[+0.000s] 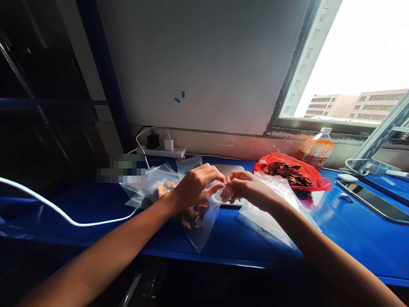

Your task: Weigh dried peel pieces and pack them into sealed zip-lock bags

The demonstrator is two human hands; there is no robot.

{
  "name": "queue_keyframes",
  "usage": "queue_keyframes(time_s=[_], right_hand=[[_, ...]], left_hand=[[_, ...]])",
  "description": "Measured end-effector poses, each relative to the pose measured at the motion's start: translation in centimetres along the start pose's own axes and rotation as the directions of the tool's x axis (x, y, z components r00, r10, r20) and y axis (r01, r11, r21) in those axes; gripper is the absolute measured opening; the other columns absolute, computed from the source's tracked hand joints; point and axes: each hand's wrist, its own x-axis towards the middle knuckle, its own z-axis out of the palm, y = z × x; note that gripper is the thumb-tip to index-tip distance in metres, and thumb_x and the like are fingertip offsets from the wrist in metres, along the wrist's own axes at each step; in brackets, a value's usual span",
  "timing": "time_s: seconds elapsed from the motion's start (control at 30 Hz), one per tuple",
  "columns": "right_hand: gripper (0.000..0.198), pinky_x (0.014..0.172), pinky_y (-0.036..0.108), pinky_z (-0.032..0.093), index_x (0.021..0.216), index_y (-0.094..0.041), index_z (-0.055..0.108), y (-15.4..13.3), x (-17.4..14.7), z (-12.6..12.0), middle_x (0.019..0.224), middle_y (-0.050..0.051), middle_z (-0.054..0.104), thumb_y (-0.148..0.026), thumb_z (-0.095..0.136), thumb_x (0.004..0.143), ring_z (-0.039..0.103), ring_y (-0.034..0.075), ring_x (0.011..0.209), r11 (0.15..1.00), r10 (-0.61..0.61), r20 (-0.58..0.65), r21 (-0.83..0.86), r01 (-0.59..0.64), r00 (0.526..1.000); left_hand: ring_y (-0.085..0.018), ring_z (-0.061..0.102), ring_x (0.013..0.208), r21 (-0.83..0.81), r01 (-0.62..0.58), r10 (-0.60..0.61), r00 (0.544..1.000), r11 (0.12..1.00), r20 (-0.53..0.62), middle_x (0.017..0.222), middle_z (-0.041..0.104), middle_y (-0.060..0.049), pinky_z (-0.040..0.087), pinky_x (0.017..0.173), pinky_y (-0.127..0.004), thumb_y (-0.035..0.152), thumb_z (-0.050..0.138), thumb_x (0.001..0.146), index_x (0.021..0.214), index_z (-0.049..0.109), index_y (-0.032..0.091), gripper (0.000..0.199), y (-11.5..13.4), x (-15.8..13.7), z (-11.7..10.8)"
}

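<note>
A clear plastic bag (200, 234) with several brown dried pieces (191, 216) in it hangs tilted over the front of the blue table. My left hand (196, 185) pinches the upper part of this bag, fingers bent and thumb turned to the right. Close beside it, my right hand (251, 189) has thumb and forefinger pressed together on the bag's edge. To the left lie clear bags (145, 187), one with light brown chunks (164, 188) inside. Flat clear bags (271, 209) lie under my right wrist. Behind my hands, a silvery flat object (234, 167) is mostly covered.
An open red plastic bag (260, 163) holds dark dried pieces (287, 172). Behind it stands an orange-labelled bottle (319, 147). A phone (377, 200) lies right. A power strip (161, 152) sits by the wall, and a white cable (64, 215) crosses the left side.
</note>
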Motion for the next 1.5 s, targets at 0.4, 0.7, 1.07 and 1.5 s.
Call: queue_keyframes(time_s=[0.4, 0.7, 1.07, 1.5], right_hand=[[0.013, 0.055, 0.028, 0.049, 0.062, -0.018, 0.06, 0.2, 0.1, 0.4, 0.067, 0.006, 0.067, -0.023, 0.053, 0.073, 0.059, 0.014, 0.058, 0.996, 0.011, -0.016, -0.083, -0.013, 1.0], [0.016, 0.053, 0.029, 0.044, 0.064, -0.019, 0.062, 0.7, 0.3, 0.3, 0.069, 0.007, 0.066, -0.026, 0.052, 0.075, 0.055, 0.014, 0.057, 0.996, 0.053, 0.021, -0.071, -0.052, 0.998], [0.019, 0.05, 0.026, 0.033, 0.064, -0.019, 0.058, -0.1, -0.1, 0.1, 0.061, 0.0, 0.056, -0.035, 0.058, 0.076, 0.046, 0.012, 0.057, 0.872, -0.071, -0.003, -0.485, 0.061, 0.997], [0.019, 0.049, 0.025, 0.03, 0.057, -0.02, 0.058, -0.7, -0.5, -0.5, 0.058, 0.0, 0.05, -0.024, 0.05, 0.074, 0.043, 0.012, 0.055, 0.862, -0.056, 0.027, -0.503, 0.062, 0.998]], left_hand=[[-0.016, 0.056, 0.082, 0.04, -0.063, 0.063, 0.998, 0.997, 0.001, 0.086, 0.064, -0.004, 0.048, 0.076, -0.03, 0.019, 0.055, 0.088, 0.087, 0.061, 0.018, 0.006, 0.2, 0.1, -0.1], [-0.016, 0.053, 0.083, 0.075, -0.066, 0.061, 0.996, 0.995, 0.06, 0.088, 0.061, -0.004, 0.046, 0.075, -0.028, 0.021, 0.058, 0.087, 0.085, 0.062, 0.018, 0.006, 0.0, 0.0, 0.1], [-0.016, 0.053, 0.081, 0.155, -0.085, 0.07, 0.992, 0.984, 0.1, 0.088, 0.061, -0.005, 0.046, 0.074, -0.028, 0.023, 0.052, 0.09, 0.085, 0.062, 0.017, 0.013, -0.2, -0.1, 0.5], [-0.016, 0.056, 0.081, 0.057, -0.109, 0.105, 0.992, 0.992, 0.068, 0.081, 0.065, -0.003, 0.048, 0.075, -0.029, 0.017, 0.055, 0.087, 0.082, 0.06, 0.017, 0.007, -0.2, -0.1, 0.5]])
